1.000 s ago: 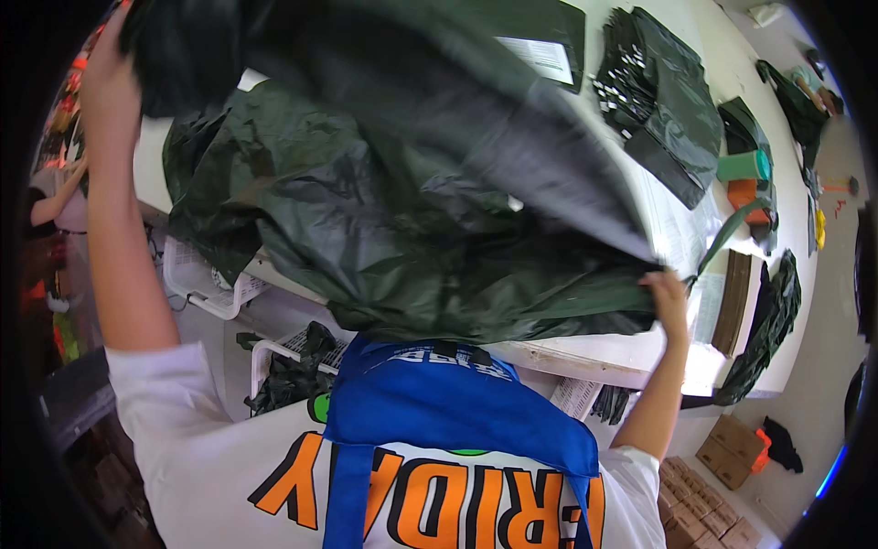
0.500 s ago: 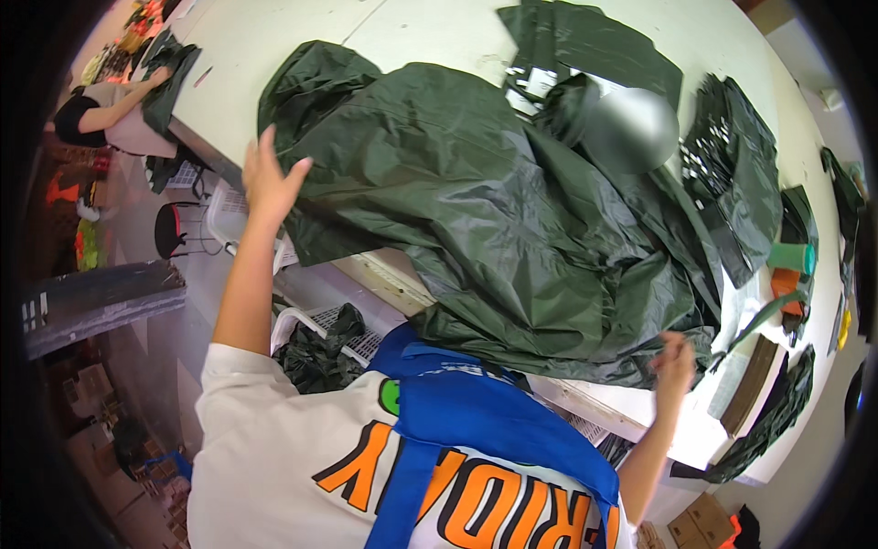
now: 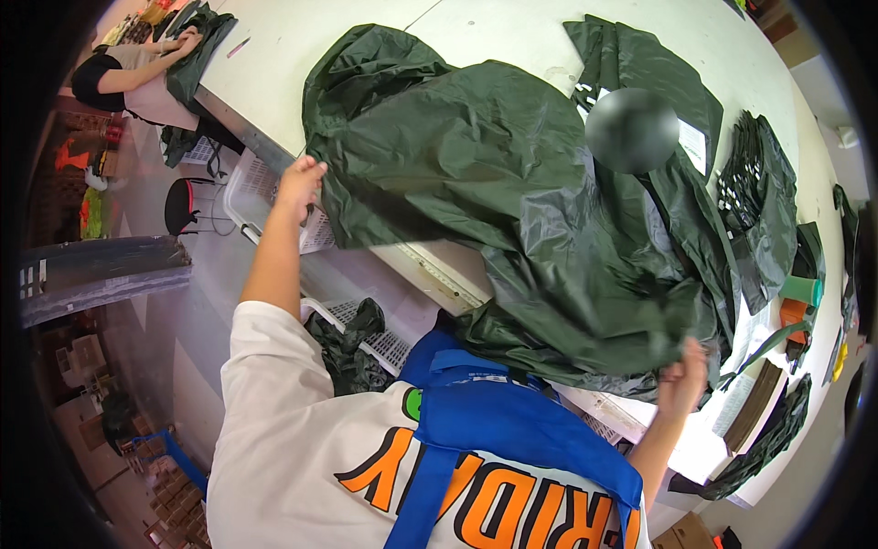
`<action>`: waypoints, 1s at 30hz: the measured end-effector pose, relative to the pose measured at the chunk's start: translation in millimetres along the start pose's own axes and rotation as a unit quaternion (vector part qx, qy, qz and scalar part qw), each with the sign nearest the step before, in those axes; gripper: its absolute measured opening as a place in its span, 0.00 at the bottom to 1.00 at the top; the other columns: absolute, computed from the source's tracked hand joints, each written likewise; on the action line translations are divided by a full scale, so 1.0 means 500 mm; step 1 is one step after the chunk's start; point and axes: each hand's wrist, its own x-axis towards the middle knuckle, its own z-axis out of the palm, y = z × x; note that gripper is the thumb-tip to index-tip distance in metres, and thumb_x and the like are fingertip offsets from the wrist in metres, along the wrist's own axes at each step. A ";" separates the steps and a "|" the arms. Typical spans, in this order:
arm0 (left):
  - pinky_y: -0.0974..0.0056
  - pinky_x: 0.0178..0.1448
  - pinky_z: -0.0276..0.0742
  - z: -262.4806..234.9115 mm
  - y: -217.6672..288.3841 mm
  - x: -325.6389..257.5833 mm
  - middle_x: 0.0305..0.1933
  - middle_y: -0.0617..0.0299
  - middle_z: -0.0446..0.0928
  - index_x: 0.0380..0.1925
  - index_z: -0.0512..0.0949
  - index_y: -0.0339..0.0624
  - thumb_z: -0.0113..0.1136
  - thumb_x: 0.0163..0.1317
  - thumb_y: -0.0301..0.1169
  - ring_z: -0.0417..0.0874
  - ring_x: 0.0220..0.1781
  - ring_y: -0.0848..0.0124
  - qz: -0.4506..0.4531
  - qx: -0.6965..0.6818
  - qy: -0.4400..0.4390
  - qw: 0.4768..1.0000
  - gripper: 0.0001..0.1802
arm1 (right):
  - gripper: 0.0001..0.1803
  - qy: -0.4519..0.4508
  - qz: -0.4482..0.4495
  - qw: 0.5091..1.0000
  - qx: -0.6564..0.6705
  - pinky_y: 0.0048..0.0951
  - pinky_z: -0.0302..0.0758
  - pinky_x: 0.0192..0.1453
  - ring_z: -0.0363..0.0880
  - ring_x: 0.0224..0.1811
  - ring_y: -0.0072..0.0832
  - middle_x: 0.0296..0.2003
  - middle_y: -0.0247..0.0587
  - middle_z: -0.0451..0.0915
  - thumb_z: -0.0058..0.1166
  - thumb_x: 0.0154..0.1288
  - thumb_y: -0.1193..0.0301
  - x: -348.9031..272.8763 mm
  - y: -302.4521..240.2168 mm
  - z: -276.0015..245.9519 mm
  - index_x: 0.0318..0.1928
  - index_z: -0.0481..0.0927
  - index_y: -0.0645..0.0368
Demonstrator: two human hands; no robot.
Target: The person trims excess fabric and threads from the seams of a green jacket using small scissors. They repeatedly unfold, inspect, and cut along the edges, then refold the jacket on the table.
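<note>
A large piece of dark green, shiny thin fabric lies loosely spread and creased across the white table, its near side hanging over the table's edge. My left hand is closed on the fabric's left edge, with thumb and fingers pinched together. At the lower right, my right hand grips the near right part of the same fabric; some fingertips are hidden in the folds. The cloth is slightly blurred next to my right hand. A round blurred patch covers part of the far right folds.
Folded green pieces and a bundle with white tags lie beyond and to the right. A green tape roll stands at the right. White baskets sit below the table edge. Another person handles dark fabric at the far left.
My left hand has gone from open and spread to pinching the fabric's left edge. My right hand has closed on the near right part. The view has shifted, and the fabric's left side is pulled straighter.
</note>
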 end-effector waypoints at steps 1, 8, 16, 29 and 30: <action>0.75 0.20 0.63 -0.022 0.040 -0.017 0.27 0.73 0.70 0.33 0.71 0.50 0.61 0.59 0.33 0.68 0.24 0.83 0.030 -0.045 -0.011 0.998 0.08 | 0.10 0.041 -0.048 0.998 0.017 0.14 0.60 0.22 0.63 0.18 0.12 0.29 0.27 0.76 0.50 0.68 0.72 0.004 -0.040 -0.015 0.46 0.77 0.64; 0.67 0.54 0.70 -0.180 0.566 -0.043 0.47 0.59 0.72 0.48 0.70 0.39 0.52 0.66 0.26 0.74 0.49 0.70 0.363 -0.193 -0.038 0.911 0.11 | 0.13 0.075 -0.259 0.943 -0.195 0.19 0.63 0.30 0.67 0.26 0.20 0.34 0.33 0.76 0.52 0.67 0.71 0.088 -0.345 0.017 0.48 0.75 0.64; 0.59 0.76 0.41 0.235 0.634 0.011 0.76 0.52 0.46 0.73 0.39 0.55 0.64 0.57 0.47 0.46 0.76 0.56 0.526 0.274 -0.050 0.804 0.53 | 0.16 0.108 -0.388 0.814 -0.419 0.24 0.67 0.40 0.71 0.35 0.28 0.39 0.40 0.76 0.55 0.65 0.70 0.274 -0.401 0.188 0.51 0.74 0.64; 0.53 0.64 0.63 0.223 0.028 -0.129 0.55 0.56 0.72 0.54 0.71 0.46 0.63 0.47 0.27 0.69 0.60 0.54 0.345 0.472 0.063 0.809 0.29 | 0.17 0.259 0.085 0.947 -0.170 0.20 0.65 0.24 0.69 0.22 0.18 0.26 0.30 0.73 0.61 0.59 0.70 -0.183 0.216 0.021 0.44 0.71 0.63; 0.53 0.62 0.65 0.219 0.029 -0.128 0.53 0.57 0.74 0.51 0.73 0.45 0.62 0.47 0.26 0.70 0.58 0.53 0.320 0.488 0.103 0.805 0.26 | 0.14 0.263 0.045 0.956 -0.121 0.20 0.63 0.23 0.66 0.20 0.16 0.24 0.28 0.70 0.61 0.59 0.70 -0.165 0.223 0.010 0.41 0.71 0.60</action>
